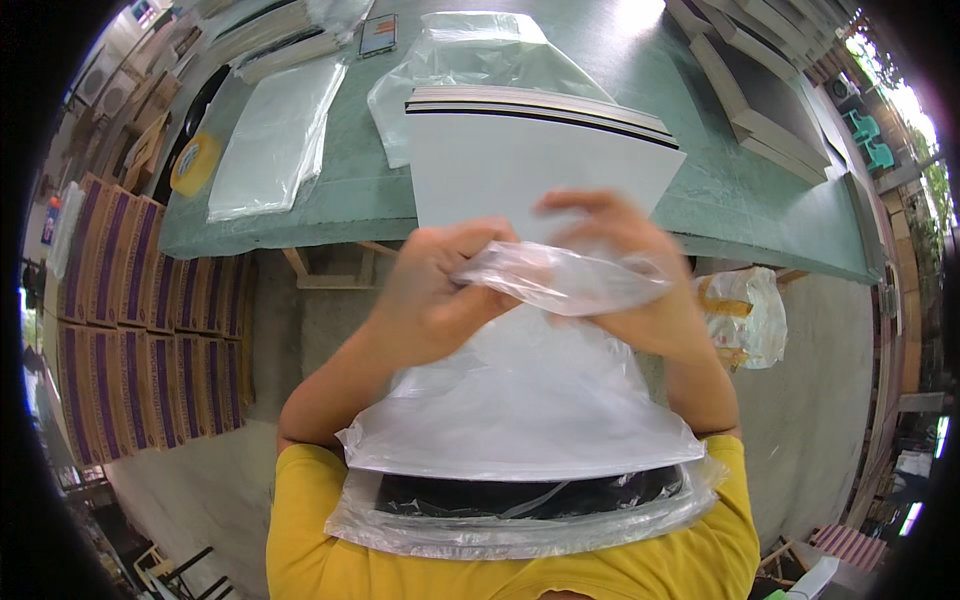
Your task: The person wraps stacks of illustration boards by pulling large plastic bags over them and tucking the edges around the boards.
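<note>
A clear plastic bag (pixel 520 430) leans against my yellow shirt, with a white sheet and something black showing through it. Its crumpled upper end (pixel 560 280) stretches between my two hands. My left hand (pixel 440 290) is closed, pinching that plastic. On the other side my right hand (pixel 635 265) has its fingers smeared by motion, with the plastic lying across its palm; its grip is unclear. Just beyond both hands, a stack of white boards (pixel 540 160) with a dark layer near its top rests tilted at the table's near edge, its lower part hidden by my hands.
On the green table (pixel 640 70) lie a loose plastic bag (pixel 470 55), flat clear sleeves (pixel 275 140), a yellow tape roll (pixel 190 165), a phone-like device (pixel 379 35) and thick boards (pixel 755 105). Stacked cartons (pixel 140 320) stand at left; a plastic bundle (pixel 750 315) hangs at right.
</note>
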`<control>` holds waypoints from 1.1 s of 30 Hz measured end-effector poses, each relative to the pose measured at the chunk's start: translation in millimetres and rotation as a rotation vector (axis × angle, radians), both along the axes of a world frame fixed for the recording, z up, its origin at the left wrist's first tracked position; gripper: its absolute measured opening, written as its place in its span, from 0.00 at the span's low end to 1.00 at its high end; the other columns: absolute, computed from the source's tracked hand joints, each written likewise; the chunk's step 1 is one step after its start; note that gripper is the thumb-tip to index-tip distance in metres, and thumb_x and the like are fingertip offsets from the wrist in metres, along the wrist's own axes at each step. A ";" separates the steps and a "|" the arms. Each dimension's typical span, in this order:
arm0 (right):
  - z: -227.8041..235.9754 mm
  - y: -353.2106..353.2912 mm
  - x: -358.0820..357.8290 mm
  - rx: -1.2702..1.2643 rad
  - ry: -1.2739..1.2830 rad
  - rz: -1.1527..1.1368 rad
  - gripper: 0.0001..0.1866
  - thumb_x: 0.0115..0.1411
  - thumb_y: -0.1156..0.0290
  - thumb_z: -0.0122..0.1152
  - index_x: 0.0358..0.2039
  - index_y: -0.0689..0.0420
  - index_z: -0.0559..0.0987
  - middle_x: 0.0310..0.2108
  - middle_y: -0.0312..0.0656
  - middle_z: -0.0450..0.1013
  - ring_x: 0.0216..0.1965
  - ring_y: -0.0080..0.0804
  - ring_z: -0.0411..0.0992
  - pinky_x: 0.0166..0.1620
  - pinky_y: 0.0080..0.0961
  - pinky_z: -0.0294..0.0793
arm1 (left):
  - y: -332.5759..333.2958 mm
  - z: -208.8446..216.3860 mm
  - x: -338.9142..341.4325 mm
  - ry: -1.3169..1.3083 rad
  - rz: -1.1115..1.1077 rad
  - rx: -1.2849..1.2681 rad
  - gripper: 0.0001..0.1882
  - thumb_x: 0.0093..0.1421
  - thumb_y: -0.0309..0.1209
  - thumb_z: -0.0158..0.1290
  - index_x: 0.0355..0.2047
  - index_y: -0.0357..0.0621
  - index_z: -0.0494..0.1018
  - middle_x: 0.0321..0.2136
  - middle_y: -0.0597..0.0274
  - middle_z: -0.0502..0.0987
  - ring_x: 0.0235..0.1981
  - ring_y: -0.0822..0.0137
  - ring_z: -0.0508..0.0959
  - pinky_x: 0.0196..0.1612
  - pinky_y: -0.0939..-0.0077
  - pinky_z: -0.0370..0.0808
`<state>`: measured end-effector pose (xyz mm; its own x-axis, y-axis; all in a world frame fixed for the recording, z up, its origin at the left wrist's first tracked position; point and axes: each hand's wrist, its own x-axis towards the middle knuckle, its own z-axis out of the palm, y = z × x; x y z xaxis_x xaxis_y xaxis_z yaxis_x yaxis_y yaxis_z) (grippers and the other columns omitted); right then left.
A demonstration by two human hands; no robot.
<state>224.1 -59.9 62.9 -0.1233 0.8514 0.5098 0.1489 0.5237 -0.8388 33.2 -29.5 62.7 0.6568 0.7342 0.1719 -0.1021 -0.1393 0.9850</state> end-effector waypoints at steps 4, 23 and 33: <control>-5.1 -18.5 13.4 -0.739 0.278 0.006 0.11 0.51 0.66 0.54 0.31 0.61 0.73 0.27 0.38 0.70 0.31 0.24 0.68 0.35 0.22 0.66 | 9.8 -23.3 -9.2 0.278 -0.125 -0.077 0.12 0.56 0.36 0.47 0.27 0.39 0.71 0.20 0.67 0.71 0.20 0.77 0.66 0.24 0.85 0.62; 17.7 -13.2 15.3 -0.421 -0.154 1.054 0.16 0.56 0.63 0.48 0.27 0.65 0.72 0.23 0.45 0.69 0.25 0.29 0.69 0.33 0.25 0.67 | 39.0 5.2 -32.3 -0.107 -0.842 0.059 0.08 0.55 0.27 0.46 0.30 0.33 0.69 0.21 0.57 0.72 0.23 0.67 0.74 0.27 0.75 0.74; -41.0 -17.9 56.3 -0.183 -1.623 0.375 0.19 0.48 0.50 0.53 0.25 0.55 0.77 0.25 0.42 0.73 0.42 0.35 0.67 0.46 0.42 0.63 | 17.1 35.1 -36.3 0.565 -1.026 0.406 0.10 0.52 0.32 0.50 0.28 0.38 0.66 0.22 0.55 0.69 0.25 0.57 0.71 0.28 0.67 0.69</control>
